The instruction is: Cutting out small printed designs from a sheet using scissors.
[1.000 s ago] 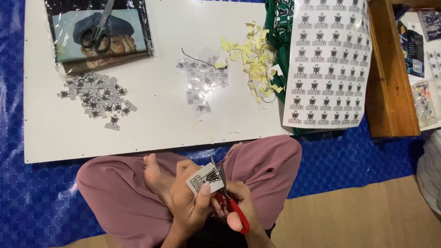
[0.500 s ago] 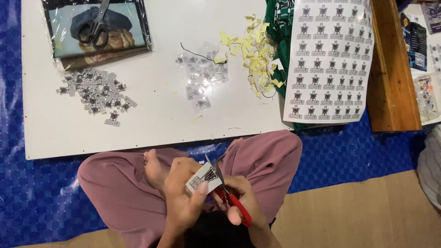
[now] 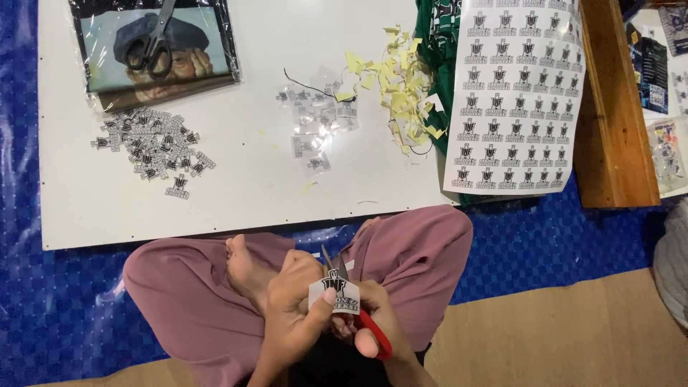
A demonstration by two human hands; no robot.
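My left hand pinches a small white sticker piece with a black printed design, held over my crossed legs in pink trousers. My right hand grips red-handled scissors; their blades point up behind the sticker. On the white board in front lie a pile of cut-out stickers at the left, several clear-backed pieces in the middle and a heap of yellow paper scraps. A printed sticker sheet lies at the right.
A second pair of scissors rests on a plastic-wrapped picture at the board's far left. Green fabric lies under the sheet. A wooden bench stands to the right on the blue mat.
The sticker piece has turned upright in my left hand, its design now facing the camera. Both hands stay over my lap with the scissors against the piece.
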